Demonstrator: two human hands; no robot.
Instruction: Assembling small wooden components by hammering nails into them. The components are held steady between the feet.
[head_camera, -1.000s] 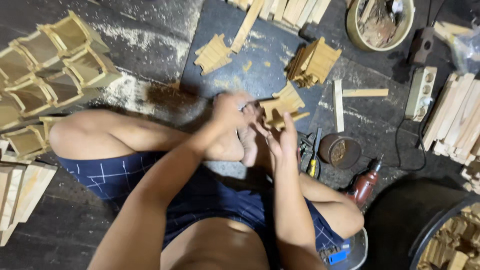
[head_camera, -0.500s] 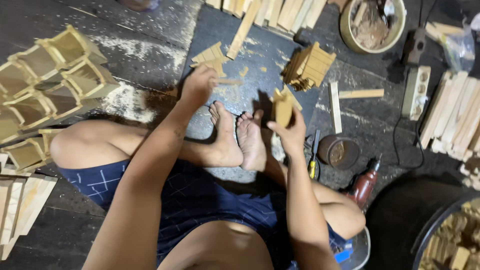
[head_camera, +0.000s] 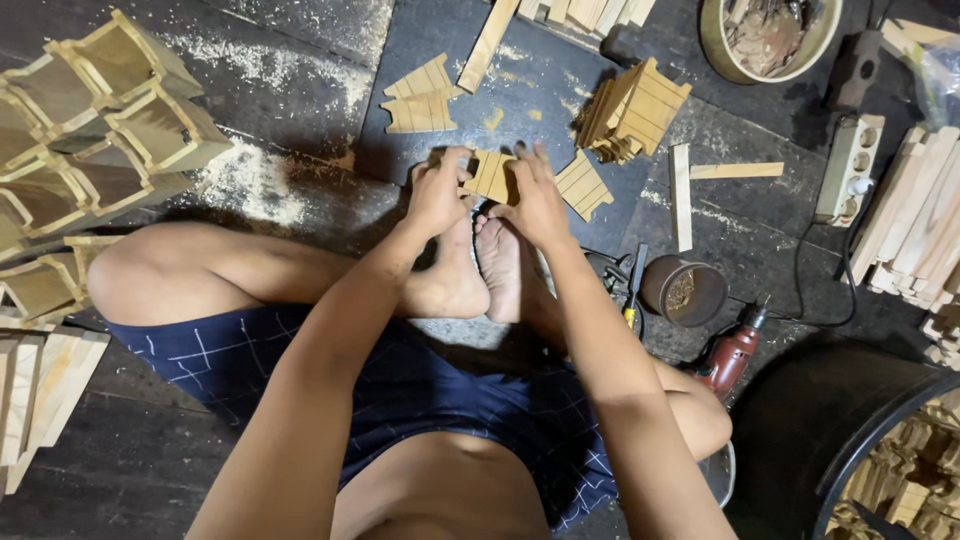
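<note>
- Head view shows me both hands meeting just above my bare feet (head_camera: 480, 265), over the dark mat (head_camera: 420, 30).
- My left hand (head_camera: 437, 192) is curled closed, its fingers gripping the left edge of a small slatted wooden panel (head_camera: 492, 175).
- My right hand (head_camera: 537, 200) pinches the same panel from the right, fingers partly spread across its face.
- Just beside it to the right lies a second slatted panel (head_camera: 583, 184), flat on the mat.
- Further up sit two more flat panels (head_camera: 420, 97) and a tilted stack of panels (head_camera: 632, 108).
- At my right stand a brown cup (head_camera: 682, 290) and a red drill (head_camera: 732, 352).
- Finished wooden boxes (head_camera: 110, 110) are piled at the left.
</note>
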